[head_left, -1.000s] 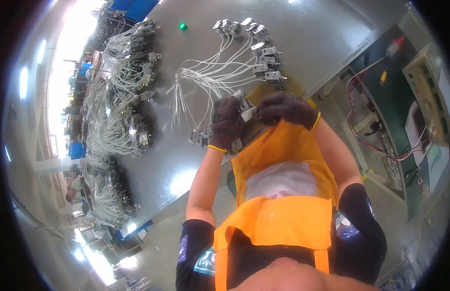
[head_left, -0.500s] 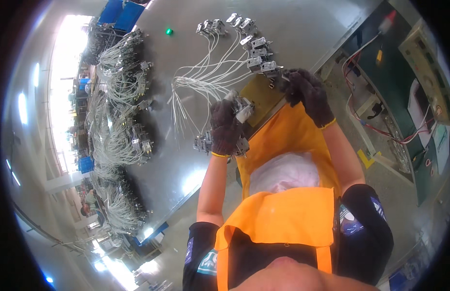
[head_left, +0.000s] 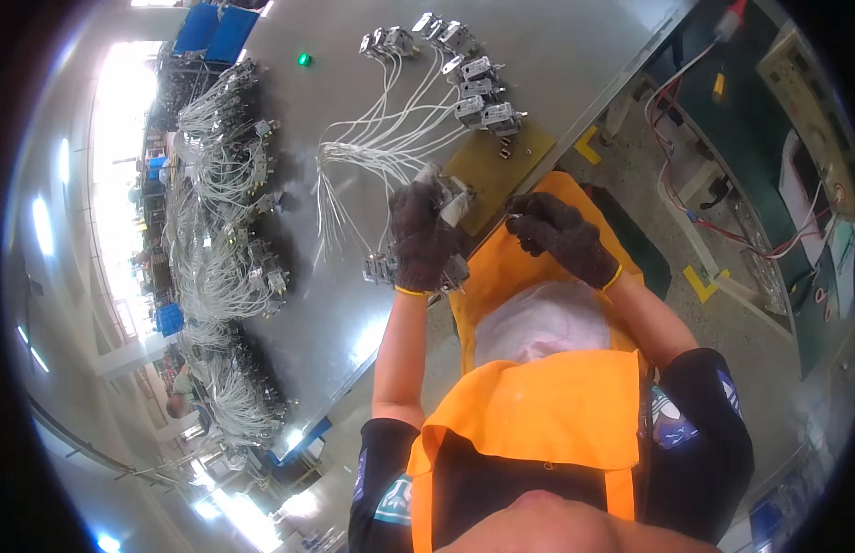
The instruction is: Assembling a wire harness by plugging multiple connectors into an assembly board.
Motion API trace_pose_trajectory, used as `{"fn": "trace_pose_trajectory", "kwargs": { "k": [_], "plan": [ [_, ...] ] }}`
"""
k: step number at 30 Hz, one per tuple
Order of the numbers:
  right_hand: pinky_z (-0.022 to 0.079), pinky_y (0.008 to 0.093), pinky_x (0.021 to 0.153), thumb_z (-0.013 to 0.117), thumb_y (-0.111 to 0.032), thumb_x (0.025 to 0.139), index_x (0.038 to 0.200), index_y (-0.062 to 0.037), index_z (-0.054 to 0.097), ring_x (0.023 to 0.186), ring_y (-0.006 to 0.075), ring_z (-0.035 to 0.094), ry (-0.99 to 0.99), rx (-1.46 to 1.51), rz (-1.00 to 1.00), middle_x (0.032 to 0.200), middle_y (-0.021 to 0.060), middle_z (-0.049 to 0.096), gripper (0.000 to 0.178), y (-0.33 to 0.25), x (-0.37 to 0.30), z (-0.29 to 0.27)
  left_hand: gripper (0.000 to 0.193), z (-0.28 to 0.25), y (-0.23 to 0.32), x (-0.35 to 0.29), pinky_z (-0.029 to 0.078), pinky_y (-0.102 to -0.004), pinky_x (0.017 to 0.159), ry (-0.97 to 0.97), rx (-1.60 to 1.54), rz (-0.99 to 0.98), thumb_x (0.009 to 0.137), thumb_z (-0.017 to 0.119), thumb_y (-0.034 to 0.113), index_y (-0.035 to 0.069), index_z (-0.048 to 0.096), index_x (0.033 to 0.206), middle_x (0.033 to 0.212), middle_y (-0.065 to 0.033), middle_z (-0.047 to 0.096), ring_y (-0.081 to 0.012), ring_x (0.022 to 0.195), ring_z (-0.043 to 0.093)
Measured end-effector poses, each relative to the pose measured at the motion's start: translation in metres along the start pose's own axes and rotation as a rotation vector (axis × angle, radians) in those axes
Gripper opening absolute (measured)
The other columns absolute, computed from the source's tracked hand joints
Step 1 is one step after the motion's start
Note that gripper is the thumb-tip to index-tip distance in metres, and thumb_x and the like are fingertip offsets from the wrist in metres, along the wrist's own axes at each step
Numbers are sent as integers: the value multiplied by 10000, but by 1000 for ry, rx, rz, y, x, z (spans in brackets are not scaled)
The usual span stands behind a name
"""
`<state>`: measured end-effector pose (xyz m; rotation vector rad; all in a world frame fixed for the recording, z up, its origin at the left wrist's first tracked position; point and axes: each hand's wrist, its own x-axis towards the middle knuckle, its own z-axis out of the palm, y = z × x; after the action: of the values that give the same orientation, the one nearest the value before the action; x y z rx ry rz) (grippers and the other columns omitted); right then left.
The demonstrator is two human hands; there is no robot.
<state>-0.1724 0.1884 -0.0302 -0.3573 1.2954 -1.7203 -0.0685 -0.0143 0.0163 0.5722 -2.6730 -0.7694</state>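
My left hand, in a dark knitted glove, is closed around a small metal switch-like part at the near edge of the table. My right hand, gloved alike, is over my apron with its fingers pinched together. A tiny shiny piece shows at its fingertips, too small to name. A bundle of white wires lies left of centre, fanning out to several metal switch-like parts. More such parts sit beside my left wrist. Small metal pieces rest on a brown board.
Piled wire bundles line the left side of the grey metal table. A green light glows near the far side. To the right are a dark green surface and red and white cables. An orange apron covers my front.
My right hand has come back from the metal parts by the board, toward me and left, nearer my left hand. My left hand keeps its grip.
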Motion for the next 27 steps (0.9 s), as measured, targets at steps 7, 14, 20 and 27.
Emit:
{"fn": "trace_pose_trajectory", "kwargs": {
  "k": [7, 14, 20, 27],
  "plan": [
    [495, 246, 658, 633, -199, 947, 1178, -31, 622, 718, 85, 575, 15, 39, 38, 894, 33, 647, 285, 14, 3, 6, 562, 4, 16, 5, 446, -414, 913, -38, 134, -9, 799, 750, 229, -1, 573, 1279, 1024, -154, 650, -317, 992, 573],
    [483, 212, 571, 655, -179, 940, 1173, -48, 646, 626, 64, 590, 23, -203, -25, 895, 30, 677, 267, 0, -6, 17, 562, 11, 21, 6, 440, -438, 849, 73, 232, 130, 782, 766, 284, 24, 579, 1244, 924, -156, 627, -352, 900, 567],
    [498, 216, 575, 636, -133, 949, 1260, -49, 625, 618, 68, 604, 55, -139, -89, 927, 34, 702, 322, 9, 11, 22, 514, 5, 12, 4, 429, -439, 828, 69, 186, 219, 827, 720, 289, 3, 575, 1228, 904, -150, 620, -356, 875, 564],
    [528, 240, 622, 614, -129, 963, 1234, -41, 635, 672, 81, 633, 19, -195, -346, 898, 56, 697, 286, 0, 19, 32, 497, -2, 8, 2, 435, -455, 823, 32, -48, 55, 850, 679, 310, 39, 598, 1259, 924, -165, 623, -358, 897, 549]
  ]
}}
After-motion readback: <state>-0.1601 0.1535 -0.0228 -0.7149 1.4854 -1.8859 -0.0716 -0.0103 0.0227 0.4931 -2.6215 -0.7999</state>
